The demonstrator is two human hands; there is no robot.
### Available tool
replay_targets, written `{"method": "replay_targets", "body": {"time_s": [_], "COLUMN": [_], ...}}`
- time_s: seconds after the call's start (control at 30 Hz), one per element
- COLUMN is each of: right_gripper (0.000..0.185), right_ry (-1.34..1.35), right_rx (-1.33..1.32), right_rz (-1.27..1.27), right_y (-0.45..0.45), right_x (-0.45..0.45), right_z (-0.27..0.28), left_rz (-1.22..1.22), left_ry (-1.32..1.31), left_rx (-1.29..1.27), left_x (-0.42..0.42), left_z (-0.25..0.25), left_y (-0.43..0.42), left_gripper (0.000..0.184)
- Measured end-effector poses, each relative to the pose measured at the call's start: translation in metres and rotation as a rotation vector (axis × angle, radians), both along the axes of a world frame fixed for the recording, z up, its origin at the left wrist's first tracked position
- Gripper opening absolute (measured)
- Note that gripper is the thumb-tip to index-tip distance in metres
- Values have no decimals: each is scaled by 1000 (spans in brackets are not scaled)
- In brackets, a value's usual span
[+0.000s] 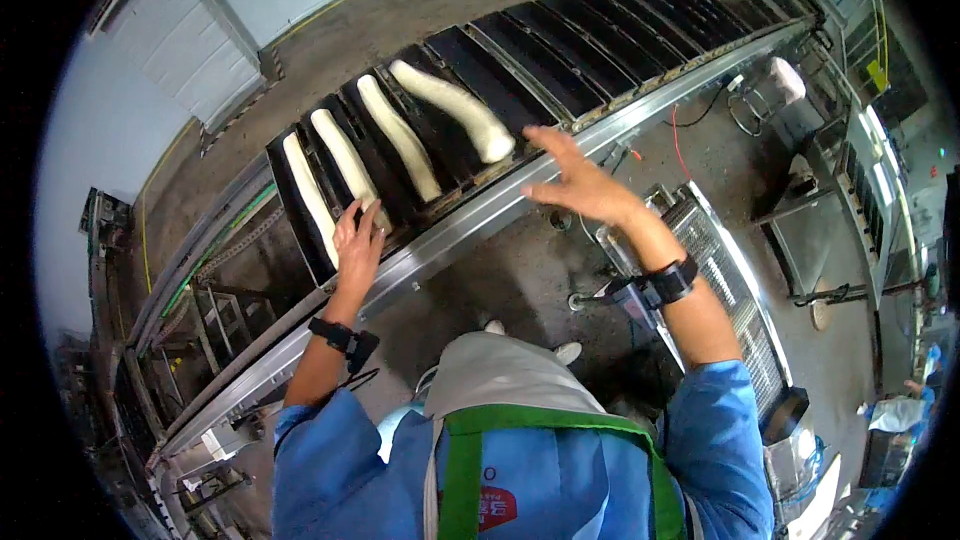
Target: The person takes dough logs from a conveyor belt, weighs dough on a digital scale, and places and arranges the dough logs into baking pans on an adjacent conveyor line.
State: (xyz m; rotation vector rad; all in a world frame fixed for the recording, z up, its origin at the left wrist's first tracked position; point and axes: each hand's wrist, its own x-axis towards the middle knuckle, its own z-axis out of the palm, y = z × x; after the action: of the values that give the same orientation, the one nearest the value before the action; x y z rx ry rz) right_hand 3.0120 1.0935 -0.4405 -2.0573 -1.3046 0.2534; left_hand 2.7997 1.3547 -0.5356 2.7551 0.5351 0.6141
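Several long pale rolls lie in separate black trays of a conveyor. My left hand (360,240) is at the near end of the second roll from the left (342,155), its fingers spread over that end; the leftmost roll (310,195) lies just beside it. A third roll (398,135) rests further right, in its own tray. The rightmost roll (455,108) is thicker and bent, with its near end close to my right hand (575,180). That hand hovers over the conveyor's metal edge, thumb and fingers apart, holding nothing.
The conveyor's metal rail (470,225) runs diagonally from lower left to upper right, with more black trays (590,40) beyond the rolls. A wire-mesh rack (725,280) stands at my right. Further right are a metal table (815,240) and part of another person (925,395).
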Motion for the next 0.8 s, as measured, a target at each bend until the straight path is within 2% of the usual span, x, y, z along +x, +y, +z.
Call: {"method": "replay_targets", "body": {"time_s": [0.1,0.17,0.2,0.23,0.27,0.3,0.37,0.4,0.43,0.47,0.5,0.57,0.6,0.63,0.67,0.7,0.73,0.77,0.8], "right_gripper": [57,48,48,45,42,42,41,39,39,39,40,44,49,50,49,49,54,56,59], "right_ry": [97,430,436,467,495,492,263,346,351,365,410,435,316,287,198,235,197,223,318], "right_rx": [-53,-142,-144,-215,-280,-272,-299,-266,-314,-355,-448,-540,-594,-658,-651,-703,-696,-711,-775], "right_rz": [-3,-26,-51,-159,-281,-344,-458,-643,-731,-814,-886,-1029,-1108,-1190,-1145,-1231,-1234,-1323,-1372], "right_y": [-19,-51,-63,-86,-114,-146,-212,-242,-276,-305,-325,-372,-399,-404,-433,-432,-441,-448,-446], "right_x": [-16,-9,-10,-10,-11,-11,-18,-26,-33,-42,-51,-76,-90,-103,-113,-118,-126,-131,-132], "right_z": [-15,-37,-47,-54,-62,-75,-103,-109,-122,-131,-130,-141,-168,-160,-186,-177,-179,-188,-173], "left_rz": [-117,-177,-179,-153,-50,-43,105,227,159,226,168,53,103,96,160,125,206,204,292], "left_ry": [-94,-150,-138,-175,-95,-133,30,113,13,100,84,-131,-47,-80,18,9,48,112,103], "left_rx": [-164,-315,-403,-251,-420,-474,-675,-637,-590,-624,-557,-936,-816,-864,-700,-741,-704,-562,-519], "left_x": [28,53,68,89,103,116,130,128,125,123,116,107,103,97,98,93,92,92,88], "left_z": [-2,-2,-4,-14,-21,-44,-86,-56,-78,-74,-90,-91,-56,-49,-76,-74,-84,-107,-95], "left_y": [-13,-22,-21,-15,-11,-1,24,6,19,25,44,51,26,19,52,56,75,117,100], "left_gripper": [41,42,43,45,46,48,55,56,56,54,53,43,40,42,44,46,51,54,55]}}
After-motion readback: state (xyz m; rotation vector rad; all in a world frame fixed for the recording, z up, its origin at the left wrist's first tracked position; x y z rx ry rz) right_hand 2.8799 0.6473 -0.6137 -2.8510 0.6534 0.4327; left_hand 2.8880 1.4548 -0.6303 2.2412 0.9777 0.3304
